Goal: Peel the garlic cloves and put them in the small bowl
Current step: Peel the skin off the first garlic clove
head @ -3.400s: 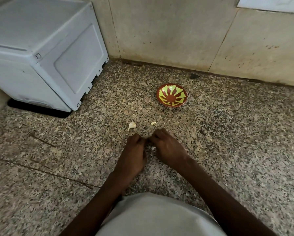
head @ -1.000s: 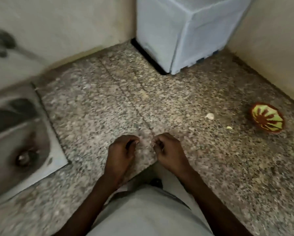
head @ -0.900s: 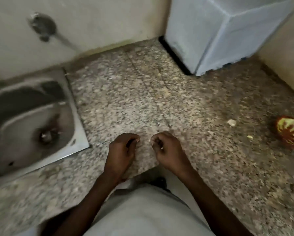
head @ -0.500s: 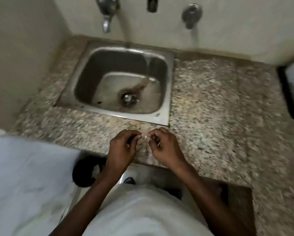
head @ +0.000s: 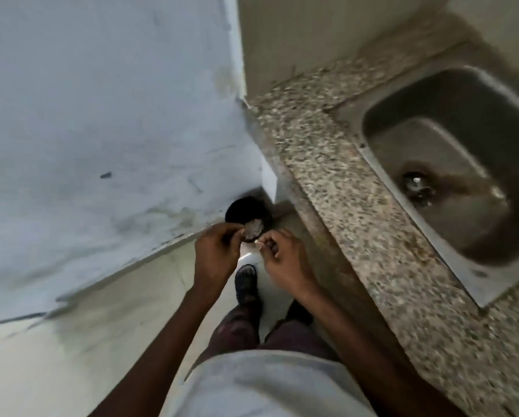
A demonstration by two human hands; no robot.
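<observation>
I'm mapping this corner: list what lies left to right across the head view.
Wall → left hand → right hand → counter → sink.

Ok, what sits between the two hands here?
Head view: nothing joins the left hand and right hand; the gap shows only a dark round container on the floor below. The right hand pinches a tiny pale scrap.

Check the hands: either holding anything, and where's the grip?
Right hand pinches a small pale scrap, likely garlic skin, at its fingertips. Left hand has fingers curled with thumb to fingertip; whether anything is in that grip cannot be told.
</observation>
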